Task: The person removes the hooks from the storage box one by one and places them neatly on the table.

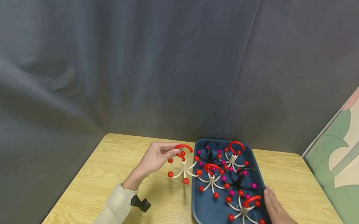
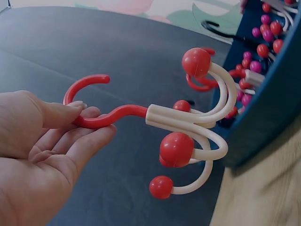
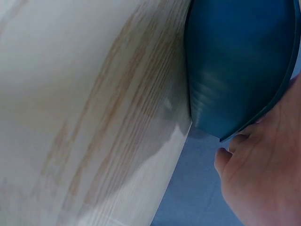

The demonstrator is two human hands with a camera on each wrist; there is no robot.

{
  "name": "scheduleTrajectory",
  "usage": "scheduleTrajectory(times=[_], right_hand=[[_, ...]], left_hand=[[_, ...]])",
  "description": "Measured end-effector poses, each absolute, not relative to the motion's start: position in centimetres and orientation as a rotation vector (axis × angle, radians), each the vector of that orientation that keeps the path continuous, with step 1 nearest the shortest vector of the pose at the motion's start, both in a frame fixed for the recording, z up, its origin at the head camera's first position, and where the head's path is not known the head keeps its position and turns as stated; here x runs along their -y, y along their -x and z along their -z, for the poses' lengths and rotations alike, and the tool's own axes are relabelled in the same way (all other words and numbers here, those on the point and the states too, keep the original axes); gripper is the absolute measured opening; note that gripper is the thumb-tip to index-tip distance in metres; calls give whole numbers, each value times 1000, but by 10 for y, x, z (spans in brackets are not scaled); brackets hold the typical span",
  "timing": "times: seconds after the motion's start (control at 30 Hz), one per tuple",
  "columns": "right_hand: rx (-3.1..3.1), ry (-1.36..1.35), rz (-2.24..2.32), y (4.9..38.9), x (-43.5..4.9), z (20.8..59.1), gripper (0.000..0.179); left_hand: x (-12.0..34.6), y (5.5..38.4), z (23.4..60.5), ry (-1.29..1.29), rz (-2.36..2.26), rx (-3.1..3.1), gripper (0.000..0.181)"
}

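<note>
My left hand (image 1: 157, 157) pinches the red hook of a multi-arm hanger (image 1: 184, 165) between thumb and fingers, left of the tray and above the table. In the left wrist view, curved white arms tipped with red balls spread from the hanger's white stem (image 2: 164, 116). My right hand (image 1: 285, 218) rests against the right side of a dark blue tray (image 1: 201, 212), fingers straight along it, thumb at the near rim. Several more hangers lie in the tray: white ones with red hooks, such as the nearest hanger (image 1: 245, 211), and black hangers (image 1: 238, 182) with magenta balls.
The tray stands on a light wooden table (image 1: 98, 183), right of its middle. A grey curtain (image 1: 170, 62) rises behind the table. A panel with a floral pattern (image 1: 349, 160) stands at the right. A black strap mount (image 1: 140, 204) is on the left wrist.
</note>
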State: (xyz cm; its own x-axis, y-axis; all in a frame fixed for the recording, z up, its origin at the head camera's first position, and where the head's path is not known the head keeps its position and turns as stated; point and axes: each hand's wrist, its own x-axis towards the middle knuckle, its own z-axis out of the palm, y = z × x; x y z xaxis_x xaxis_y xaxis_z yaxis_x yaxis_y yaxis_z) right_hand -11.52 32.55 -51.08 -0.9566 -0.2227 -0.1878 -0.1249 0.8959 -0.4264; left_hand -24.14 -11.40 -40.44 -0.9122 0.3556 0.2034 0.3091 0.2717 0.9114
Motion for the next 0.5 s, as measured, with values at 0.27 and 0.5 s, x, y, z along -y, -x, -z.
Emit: scheduleTrajectory(times=[0.27, 0.5], right_hand=[[-2766, 214, 632, 118, -324, 509, 123], [-2770, 229, 633, 116, -324, 508, 123]], left_hand=[[120, 266, 417, -593, -1735, -2530, 32], [121, 285, 434, -535, -1790, -2529, 29]])
